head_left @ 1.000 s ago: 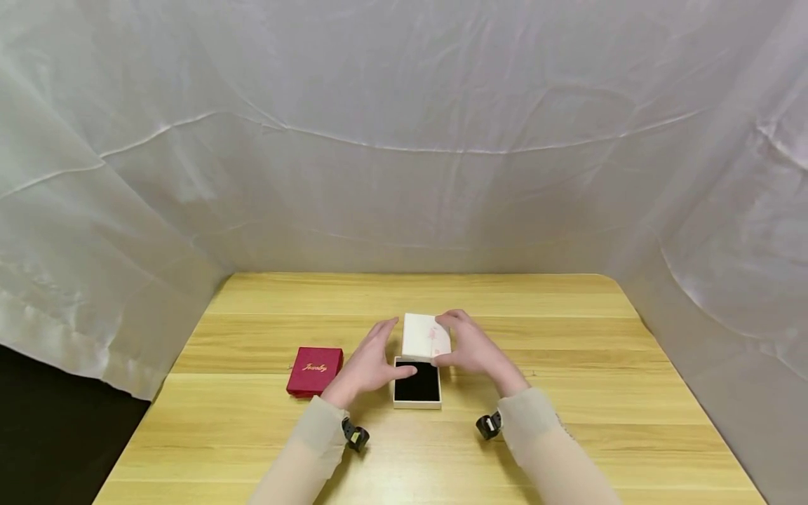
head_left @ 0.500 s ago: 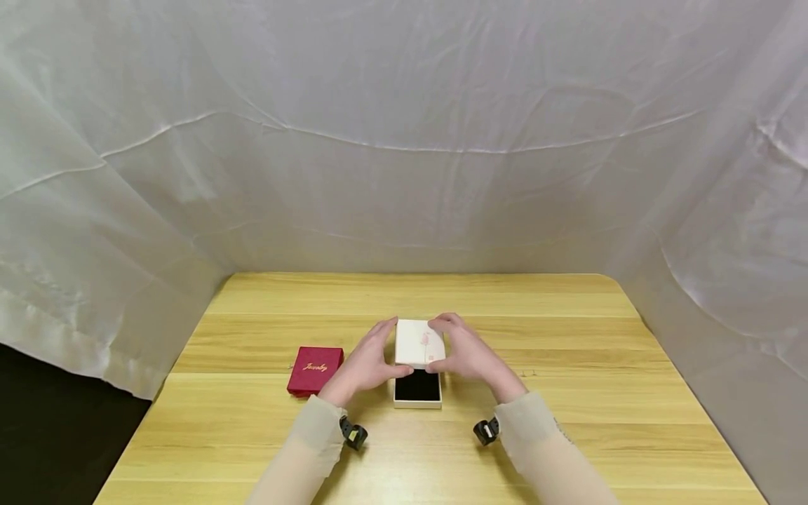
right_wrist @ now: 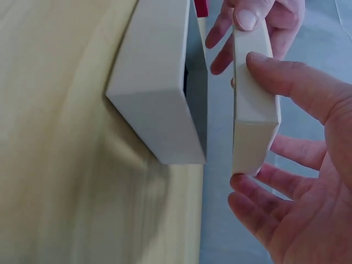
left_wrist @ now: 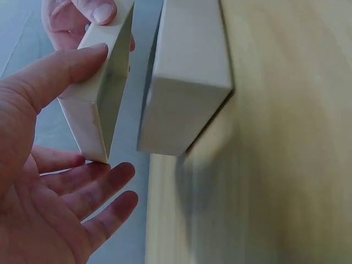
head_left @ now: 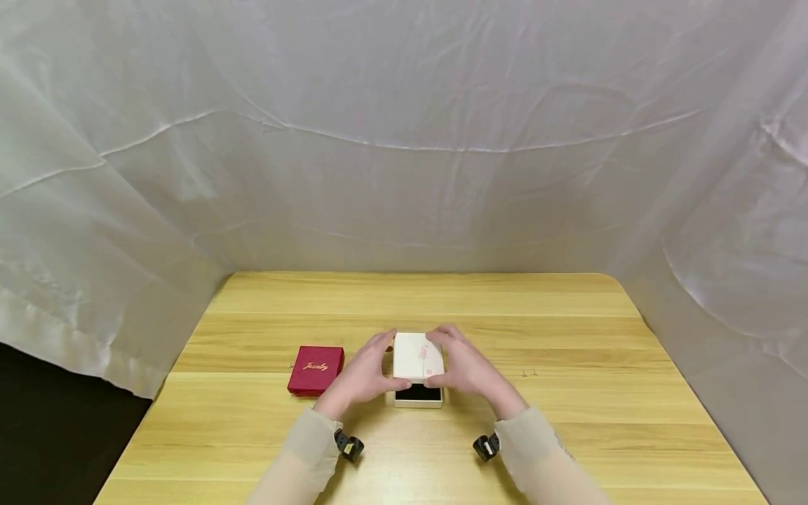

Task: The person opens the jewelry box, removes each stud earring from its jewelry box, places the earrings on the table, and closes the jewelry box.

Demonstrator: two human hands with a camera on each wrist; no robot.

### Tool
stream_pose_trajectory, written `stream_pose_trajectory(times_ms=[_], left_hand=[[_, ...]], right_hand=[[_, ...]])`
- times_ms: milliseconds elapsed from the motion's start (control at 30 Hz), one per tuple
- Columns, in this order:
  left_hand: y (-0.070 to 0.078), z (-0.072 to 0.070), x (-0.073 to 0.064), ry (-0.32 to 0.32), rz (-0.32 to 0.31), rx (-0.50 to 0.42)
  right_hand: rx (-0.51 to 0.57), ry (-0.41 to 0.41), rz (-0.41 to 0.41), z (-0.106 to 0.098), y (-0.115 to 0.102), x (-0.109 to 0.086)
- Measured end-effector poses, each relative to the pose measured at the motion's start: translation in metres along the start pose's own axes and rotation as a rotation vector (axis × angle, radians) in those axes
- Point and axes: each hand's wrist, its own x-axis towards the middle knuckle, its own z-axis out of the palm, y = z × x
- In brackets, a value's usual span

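Observation:
Between both hands is a white box lid (head_left: 413, 355) with a pink flower print, held a little above a white box base (head_left: 418, 404) lined in black. My left hand (head_left: 368, 372) grips the lid's left side, thumb on the near edge and fingers at the far side. From the right, my right hand (head_left: 468, 366) grips it likewise. Both wrist views show a gap between the lid (left_wrist: 91, 88) and the base (right_wrist: 154, 82), which stands on the table. The lid covers much of the base's inside in the head view.
A red box (head_left: 315, 369) with gold lettering lies on the wooden table (head_left: 568, 337), left of my left hand. Small thin items (head_left: 529, 373) lie to the right, too small to make out. A pale cloth (head_left: 404, 196) hangs behind and along the sides.
The lid has moved left, then toward me and lower over the base, and straightened. My left hand has taken hold of its left side; both hands have come nearer.

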Motion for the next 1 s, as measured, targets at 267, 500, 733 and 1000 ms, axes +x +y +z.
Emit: stream_pose_trajectory(times_ms=[267, 500, 733, 1000], left_hand=[[-0.002, 0.009, -0.009, -0.014, 0.006, -0.027], [-0.003, 0.013, -0.014, -0.008, 0.027, -0.034], [-0.005, 0.016, -0.016, -0.016, 0.036, -0.049], [-0.006, 0.018, -0.018, -0.011, 0.043, -0.047]], right_hand=[[0.011, -0.001, -0.01, 0.008, 0.001, -0.01], [0.02, 0.01, 0.005, 0.014, 0.002, -0.017], [0.012, 0.023, 0.007, 0.018, 0.002, -0.021], [0.006, 0.024, 0.008, 0.02, 0.003, -0.022]])
